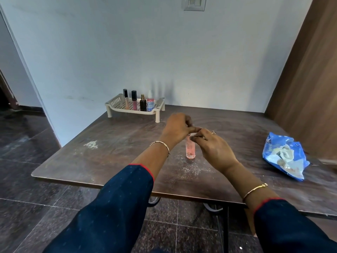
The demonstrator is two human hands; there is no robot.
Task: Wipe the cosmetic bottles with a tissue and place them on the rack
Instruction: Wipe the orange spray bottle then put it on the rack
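Head view. The left hand [177, 127] is raised over the middle of the table [118, 143], wrist bent, knuckles up. Its fingers are curled, and thumb and forefinger are pinched together against the right hand's fingertips. What they pinch is hidden by blur; a white sliver shows below them, nature undetermined.

The right hand [213, 148] comes in from the right with its back to the camera. Its fingers are curled, and thumb and forefinger close round the top of the bottle [190, 151]. A ring [213, 132] sits on one finger. Each wrist carries a bangle, and both forearms reach forward in dark blue sleeves.

The bottle is pink and stands upright on the table, directly beneath both hands and well apart from the rack [116, 102].

The rack stands at the table's far left corner against the wall. The racked bottles [143, 104], four in number, stand upright in a row on it.

A blue packet [273, 143] lies near the right edge, with white tissues [287, 154] showing in its opening.
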